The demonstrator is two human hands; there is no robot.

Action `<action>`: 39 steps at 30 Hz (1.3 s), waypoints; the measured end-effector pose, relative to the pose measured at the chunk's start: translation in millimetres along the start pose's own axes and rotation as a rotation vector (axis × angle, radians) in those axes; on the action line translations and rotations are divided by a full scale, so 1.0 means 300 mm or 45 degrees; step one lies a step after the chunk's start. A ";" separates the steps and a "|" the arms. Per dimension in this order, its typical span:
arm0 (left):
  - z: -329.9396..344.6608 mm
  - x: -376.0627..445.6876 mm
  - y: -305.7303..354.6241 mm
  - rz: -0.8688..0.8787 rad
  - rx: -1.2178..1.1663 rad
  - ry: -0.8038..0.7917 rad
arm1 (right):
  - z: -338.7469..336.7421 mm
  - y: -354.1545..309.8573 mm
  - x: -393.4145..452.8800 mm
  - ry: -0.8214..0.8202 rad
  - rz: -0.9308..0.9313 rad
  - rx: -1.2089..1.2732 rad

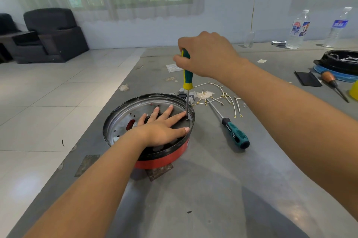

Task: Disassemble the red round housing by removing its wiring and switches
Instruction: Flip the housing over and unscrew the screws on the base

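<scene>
Head view: the right hand (pixel 208 55) closes its grip round the handle of a green-and-yellow screwdriver (pixel 186 74), held upright with its tip down inside the red round housing (pixel 149 133). Directly below that grip, the left hand (pixel 162 127) presses flat on the housing's plate, fingers straight, forefinger just beside the tip. If the tip slips off the screw, it could jab that finger. The housing sits near the table (pixel 213 189) edge; a spare screwdriver (pixel 234 133) and loose wires (pixel 219 98) lie just beyond the grip.

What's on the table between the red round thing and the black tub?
In the head view, between the red housing and black tub lie a teal screwdriver and loose wires.
</scene>
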State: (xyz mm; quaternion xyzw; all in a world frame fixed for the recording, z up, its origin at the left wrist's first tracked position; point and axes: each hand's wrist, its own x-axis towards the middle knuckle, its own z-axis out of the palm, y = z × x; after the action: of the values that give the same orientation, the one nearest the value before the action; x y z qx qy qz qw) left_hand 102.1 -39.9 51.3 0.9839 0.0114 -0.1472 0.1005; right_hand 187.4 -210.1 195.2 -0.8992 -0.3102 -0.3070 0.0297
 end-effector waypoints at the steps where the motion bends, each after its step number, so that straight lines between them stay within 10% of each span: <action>1: 0.001 0.001 -0.002 -0.001 0.003 0.006 | -0.006 0.004 -0.001 -0.054 -0.049 0.099; 9: 0.000 0.005 -0.003 0.000 0.026 0.006 | -0.090 -0.005 0.010 -0.455 -0.278 0.594; 18: 0.003 0.007 -0.006 0.002 0.023 0.014 | -0.041 0.001 0.009 -0.070 -0.084 -0.142; 28: 0.005 0.012 -0.008 -0.003 0.023 0.021 | -0.069 -0.006 -0.001 -0.378 -0.114 0.759; 34: 0.004 0.012 -0.003 -0.017 0.015 0.010 | -0.041 -0.039 -0.003 0.014 -0.022 -0.157; 39: 0.006 0.012 -0.005 -0.006 0.021 0.012 | -0.030 -0.028 -0.001 -0.107 -0.093 0.131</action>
State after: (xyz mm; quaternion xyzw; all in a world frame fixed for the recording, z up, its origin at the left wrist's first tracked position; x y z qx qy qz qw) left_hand 105.0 -38.9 48.2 0.9854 0.0128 -0.1430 0.0921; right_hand 177.7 -205.5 201.1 -0.8966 -0.3593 -0.2536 0.0515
